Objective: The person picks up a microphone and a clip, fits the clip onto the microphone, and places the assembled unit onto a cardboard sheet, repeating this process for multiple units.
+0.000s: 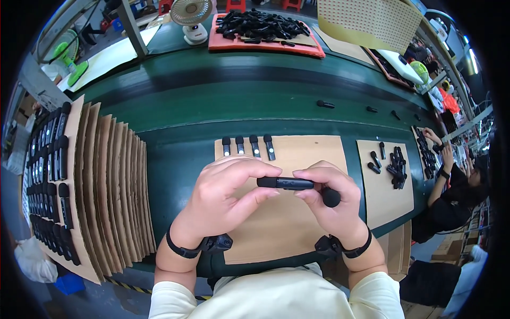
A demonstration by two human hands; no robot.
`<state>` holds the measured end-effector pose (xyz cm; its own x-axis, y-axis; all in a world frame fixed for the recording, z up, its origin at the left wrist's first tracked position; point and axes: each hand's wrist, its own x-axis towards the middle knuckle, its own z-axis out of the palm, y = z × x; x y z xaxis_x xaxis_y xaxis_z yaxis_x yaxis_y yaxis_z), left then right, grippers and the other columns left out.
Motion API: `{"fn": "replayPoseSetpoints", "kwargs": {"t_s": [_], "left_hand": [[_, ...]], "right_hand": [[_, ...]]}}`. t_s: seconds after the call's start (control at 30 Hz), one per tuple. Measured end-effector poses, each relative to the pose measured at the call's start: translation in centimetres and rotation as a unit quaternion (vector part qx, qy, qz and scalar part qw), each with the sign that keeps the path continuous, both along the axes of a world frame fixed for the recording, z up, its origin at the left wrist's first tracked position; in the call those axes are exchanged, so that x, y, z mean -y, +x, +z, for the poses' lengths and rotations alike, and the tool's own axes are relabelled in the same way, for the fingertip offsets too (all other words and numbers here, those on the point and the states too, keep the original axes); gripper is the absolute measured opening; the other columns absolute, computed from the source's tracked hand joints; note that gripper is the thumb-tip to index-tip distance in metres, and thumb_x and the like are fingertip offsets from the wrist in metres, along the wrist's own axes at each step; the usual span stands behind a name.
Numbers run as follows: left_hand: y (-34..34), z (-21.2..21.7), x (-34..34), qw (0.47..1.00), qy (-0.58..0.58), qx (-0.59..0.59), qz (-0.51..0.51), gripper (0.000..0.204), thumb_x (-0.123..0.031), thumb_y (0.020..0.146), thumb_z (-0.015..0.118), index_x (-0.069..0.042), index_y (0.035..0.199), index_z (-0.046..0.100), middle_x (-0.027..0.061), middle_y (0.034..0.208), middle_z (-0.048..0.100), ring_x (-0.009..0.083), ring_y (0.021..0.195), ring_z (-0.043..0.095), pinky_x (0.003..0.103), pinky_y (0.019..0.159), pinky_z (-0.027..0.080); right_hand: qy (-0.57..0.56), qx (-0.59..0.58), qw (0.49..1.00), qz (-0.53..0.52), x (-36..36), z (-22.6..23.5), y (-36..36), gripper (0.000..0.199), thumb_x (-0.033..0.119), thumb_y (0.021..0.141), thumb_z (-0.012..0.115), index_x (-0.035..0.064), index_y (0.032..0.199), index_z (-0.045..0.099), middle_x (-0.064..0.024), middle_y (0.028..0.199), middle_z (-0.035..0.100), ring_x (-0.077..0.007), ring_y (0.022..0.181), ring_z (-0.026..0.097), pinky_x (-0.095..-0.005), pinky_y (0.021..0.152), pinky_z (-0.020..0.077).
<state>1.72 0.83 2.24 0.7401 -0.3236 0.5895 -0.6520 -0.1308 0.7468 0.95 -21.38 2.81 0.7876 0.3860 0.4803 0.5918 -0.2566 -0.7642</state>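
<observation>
While both hands pinch the black stick-shaped part (285,183) above the cardboard sheet (297,223) on the desk (212,106), the left hand (226,199) grips one end; the right hand (332,199) should probably steady the other, keeping it level.

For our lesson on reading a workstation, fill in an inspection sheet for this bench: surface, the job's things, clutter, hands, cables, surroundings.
Surface: green bench with a brown cardboard sheet under the hands.
Job's things: black stick-shaped part held level between both hands; a round black cap at the right hand; four finished pieces lined up on the cardboard's far edge.
Clutter: stacked cardboard sheets, loaded rack of parts, orange tray of black parts.
Hands: left hand and right hand both pinch the part; black wristbands.
Cables: nothing seen.
Surroundings: desk fan; a co-worker at right.
</observation>
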Motion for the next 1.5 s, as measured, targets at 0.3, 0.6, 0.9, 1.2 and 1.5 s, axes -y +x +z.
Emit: {"fn": "replayPoseSetpoints", "kwargs": {"t_s": [0.3, 0.6, 0.9, 1.2, 1.5], "left_hand": [[0.2, 0.0, 0.7, 0.999, 0.039, 0.016, -0.015, 0.032, -0.006, 0.069, 0.08, 0.0, 0.097, 0.068, 0.0123, 0.091, 0.069, 0.0262, 0.086, 0.065, 0.038, 0.09, 0.05], [0.2, -0.2, 1.1, 0.998, 0.027, 0.039, -0.03, 0.028, -0.002, 0.068, 0.078, 0.0, 0.094, 0.067, 0.0112, 0.087, 0.067, 0.0262, 0.083, 0.064, 0.044, 0.093, 0.048], [0.3, -0.2, 1.5, 0.996, 0.035, 0.081, -0.018, 0.028, -0.002, 0.066, 0.077, 0.0, 0.092, 0.067, 0.0103, 0.086, 0.066, 0.0256, 0.084, 0.063, 0.045, 0.095, 0.046], [0.5, -0.9, 2.0, 0.992, 0.098, 0.081, 0.013, 0.026, -0.003, 0.066, 0.077, -0.003, 0.089, 0.064, 0.0091, 0.092, 0.066, 0.0279, 0.087, 0.062, 0.042, 0.091, 0.046], [0.6, -2.1, 1.9, 0.94, 0.335, 0.011, 0.061, 0.029, -0.022, 0.075, 0.076, -0.005, 0.095, 0.063, 0.011, 0.09, 0.064, 0.0298, 0.09, 0.061, 0.04, 0.08, 0.048]], "right_hand": [[0.026, 0.057, 0.997, -0.038, 0.3, -0.9, -1.0, 0.029, 0.0, 0.077, 0.076, -0.001, 0.105, 0.066, -0.0085, 0.086, 0.062, -0.0103, 0.063, 0.049, -0.0221, 0.055, 0.0375], [0.036, 0.069, 0.996, -0.034, 0.3, -1.3, -1.2, 0.034, -0.005, 0.074, 0.077, -0.0002, 0.105, 0.065, -0.0073, 0.086, 0.061, -0.0074, 0.054, 0.04, -0.0217, 0.048, 0.0325], [0.09, -0.028, 0.995, -0.032, 0.5, -1.8, -1.4, 0.032, -0.006, 0.073, 0.076, 0.0003, 0.103, 0.066, -0.0057, 0.087, 0.06, -0.0081, 0.056, 0.042, -0.0226, 0.049, 0.0338], [-0.011, 0.06, 0.998, -0.03, 0.5, 0.3, -1.1, 0.025, -0.003, 0.076, 0.072, -0.0018, 0.1, 0.065, -0.0066, 0.08, 0.057, -0.0106, 0.059, 0.046, -0.023, 0.053, 0.036], [-0.21, 0.057, 0.975, -0.055, 2.9, -2.1, 3.7, 0.026, 0.002, 0.079, 0.071, 0.0021, 0.104, 0.067, -0.0106, 0.082, 0.064, -0.0219, 0.061, 0.057, -0.03, 0.055, 0.0441]]}}
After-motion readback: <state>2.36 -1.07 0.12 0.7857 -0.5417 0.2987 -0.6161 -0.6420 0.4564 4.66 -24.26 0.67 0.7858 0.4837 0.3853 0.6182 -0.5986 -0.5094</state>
